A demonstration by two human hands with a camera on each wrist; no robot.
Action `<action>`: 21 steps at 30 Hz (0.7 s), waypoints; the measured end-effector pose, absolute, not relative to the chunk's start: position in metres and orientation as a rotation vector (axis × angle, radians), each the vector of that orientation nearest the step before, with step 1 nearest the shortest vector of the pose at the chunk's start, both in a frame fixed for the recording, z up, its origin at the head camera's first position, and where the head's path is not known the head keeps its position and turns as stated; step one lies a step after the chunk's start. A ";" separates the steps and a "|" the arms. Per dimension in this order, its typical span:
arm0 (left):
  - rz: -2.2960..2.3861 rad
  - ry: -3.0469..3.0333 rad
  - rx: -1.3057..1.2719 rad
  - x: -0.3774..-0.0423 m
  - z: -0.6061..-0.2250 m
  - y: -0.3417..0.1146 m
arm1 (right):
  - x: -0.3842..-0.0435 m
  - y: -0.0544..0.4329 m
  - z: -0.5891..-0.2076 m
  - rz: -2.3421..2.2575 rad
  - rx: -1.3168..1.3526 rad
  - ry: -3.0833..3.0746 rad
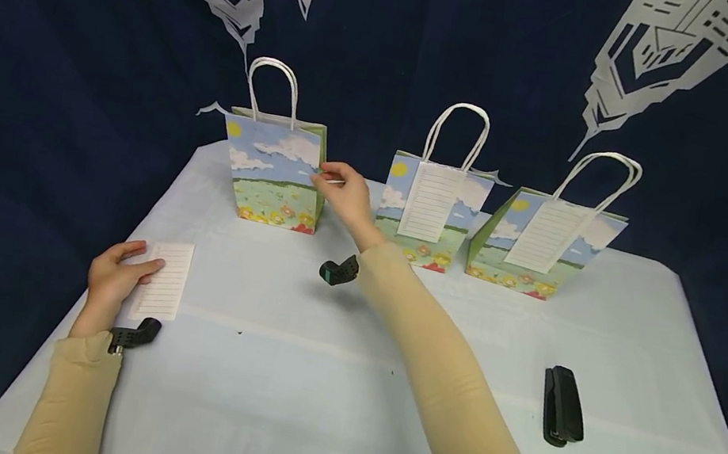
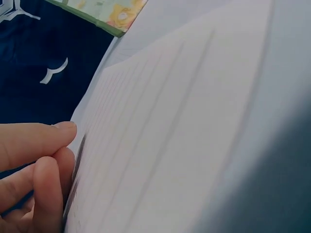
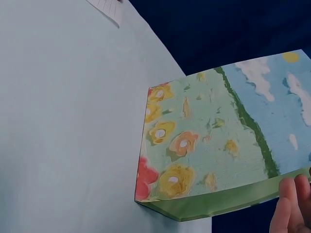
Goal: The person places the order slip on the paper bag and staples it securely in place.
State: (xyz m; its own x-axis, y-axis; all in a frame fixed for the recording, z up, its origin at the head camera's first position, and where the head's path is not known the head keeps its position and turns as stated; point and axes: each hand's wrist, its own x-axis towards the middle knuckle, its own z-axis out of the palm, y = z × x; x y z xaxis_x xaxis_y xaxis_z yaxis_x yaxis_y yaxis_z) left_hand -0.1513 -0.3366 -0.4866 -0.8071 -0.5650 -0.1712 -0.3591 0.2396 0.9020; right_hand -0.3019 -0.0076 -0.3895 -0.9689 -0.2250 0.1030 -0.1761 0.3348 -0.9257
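On the left of the table, my left hand pinches the left edge of a white lined paper slip. Thumb and fingers meet at that edge in the left wrist view, with the ruled lines facing the camera. My right hand grips the right side edge of the leftmost paper gift bag, which stands upright with white handles and a sky-and-flower print. Only its fingertips show in the right wrist view, at the bag's green side.
Two matching bags, a middle one and a right one, stand at the back, each with a lined slip on its front. A black stapler lies at the right. Behind the white table hangs a dark blue patterned curtain.
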 end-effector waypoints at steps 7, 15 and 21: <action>-1.510 -2.374 0.922 -0.155 -0.485 -0.335 | -0.302 -0.009 -0.394 -1.702 -0.358 2.602; -1.483 -2.402 0.964 -0.155 -0.482 -0.333 | -0.302 -0.011 -0.400 -1.717 -0.349 2.578; -1.502 -2.446 0.947 -0.157 -0.478 -0.333 | -0.303 -0.010 -0.401 -1.744 -0.367 2.565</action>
